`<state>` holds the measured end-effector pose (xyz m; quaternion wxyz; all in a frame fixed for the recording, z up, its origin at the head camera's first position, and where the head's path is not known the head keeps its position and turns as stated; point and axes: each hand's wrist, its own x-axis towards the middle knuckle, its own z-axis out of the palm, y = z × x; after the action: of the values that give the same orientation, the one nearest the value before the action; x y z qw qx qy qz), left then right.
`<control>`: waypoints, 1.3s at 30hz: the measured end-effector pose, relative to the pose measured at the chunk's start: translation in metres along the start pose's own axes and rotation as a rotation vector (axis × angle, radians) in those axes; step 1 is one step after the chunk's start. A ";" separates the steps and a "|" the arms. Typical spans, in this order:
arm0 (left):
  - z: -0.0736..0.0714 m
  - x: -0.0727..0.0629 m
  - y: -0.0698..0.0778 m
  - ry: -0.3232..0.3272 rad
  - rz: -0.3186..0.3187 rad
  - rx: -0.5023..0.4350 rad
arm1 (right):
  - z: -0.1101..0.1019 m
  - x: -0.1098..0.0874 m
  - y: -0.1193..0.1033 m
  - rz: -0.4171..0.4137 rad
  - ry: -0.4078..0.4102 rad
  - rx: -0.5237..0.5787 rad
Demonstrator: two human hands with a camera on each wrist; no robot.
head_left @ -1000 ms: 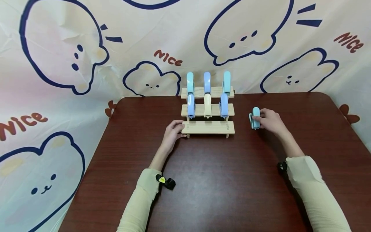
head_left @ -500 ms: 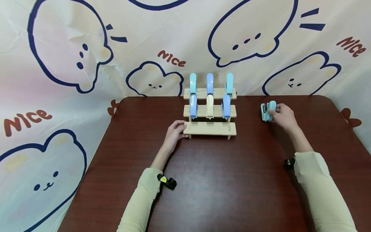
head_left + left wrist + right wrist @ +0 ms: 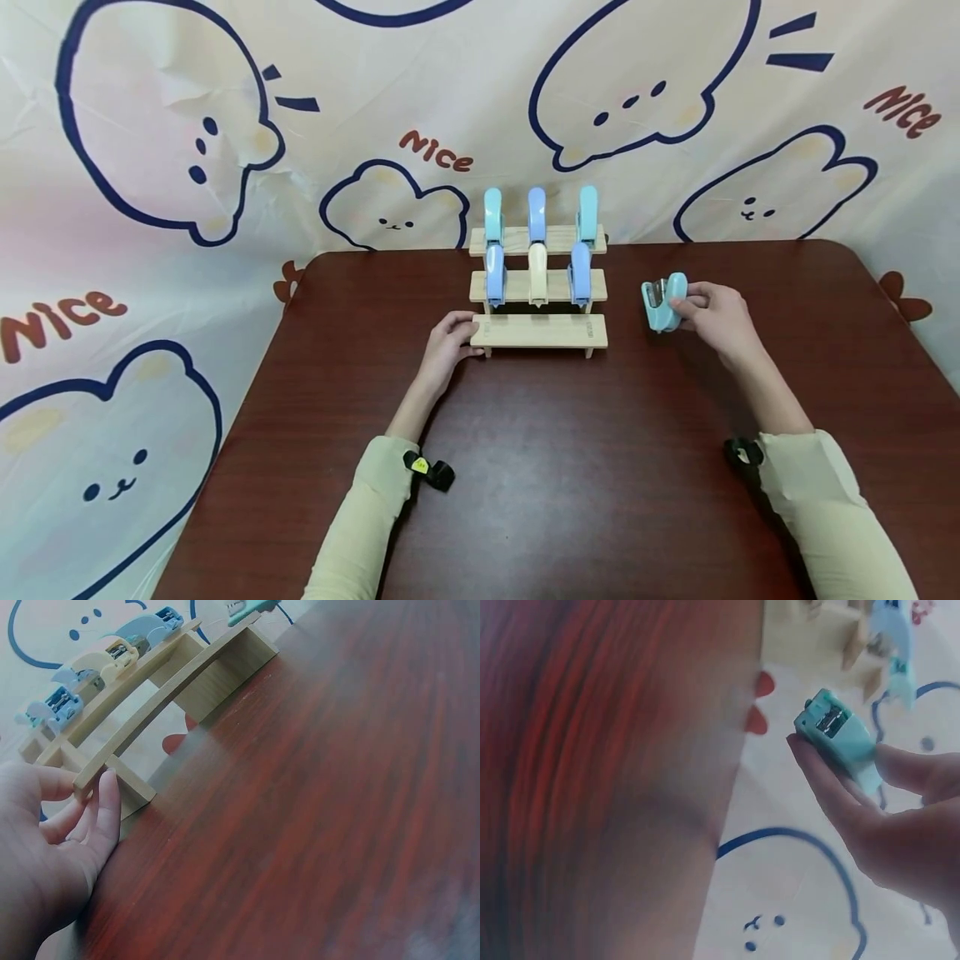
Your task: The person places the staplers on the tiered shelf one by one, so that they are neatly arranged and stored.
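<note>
A small teal stapler (image 3: pixel 662 303) is held between the thumb and fingers of my right hand (image 3: pixel 723 321), to the right of the wooden rack. Its metal-lined side shows in the head view, and one end faces the camera in the right wrist view. My left hand (image 3: pixel 444 350) grips the left end of the rack's lowest shelf (image 3: pixel 538 331), thumb and fingers around the board's end in the left wrist view. On the middle shelf stand a blue stapler (image 3: pixel 495 275), a cream stapler (image 3: pixel 537 273) and another blue stapler (image 3: pixel 581 273).
The top shelf (image 3: pixel 517 240) bears a teal stapler (image 3: pixel 492 215), a blue stapler (image 3: pixel 536 215) and another teal stapler (image 3: pixel 588 215). The rack stands near the back edge of the dark wooden table (image 3: pixel 510 483), before a printed cloth backdrop (image 3: pixel 360 75).
My right hand has moved the teal stapler rightward, then back left toward the rack, turning it so its side shows more. My left hand stays on the lowest shelf.
</note>
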<state>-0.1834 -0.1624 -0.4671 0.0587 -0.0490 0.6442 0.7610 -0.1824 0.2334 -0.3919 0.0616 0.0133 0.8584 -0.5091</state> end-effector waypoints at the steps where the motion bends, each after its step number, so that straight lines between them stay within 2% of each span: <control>1: 0.000 0.000 0.000 0.000 0.001 -0.001 | 0.002 -0.002 -0.003 -0.001 -0.008 0.009; 8: 0.000 -0.001 0.001 -0.003 0.000 0.000 | 0.018 -0.015 -0.020 -0.006 -0.056 0.041; 22: 0.000 0.000 0.000 -0.005 0.009 -0.003 | 0.045 -0.023 -0.041 0.006 -0.084 -0.048; 29: 0.000 0.000 -0.002 -0.004 0.007 -0.010 | 0.054 -0.023 -0.042 -0.027 -0.084 -0.090; 39: 0.000 0.000 -0.001 -0.009 0.011 0.000 | 0.070 -0.026 -0.045 -0.125 -0.051 -0.185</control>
<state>-0.1830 -0.1625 -0.4682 0.0573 -0.0422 0.6443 0.7615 -0.1543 0.1518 -0.3828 0.0528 -0.0589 0.8991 -0.4306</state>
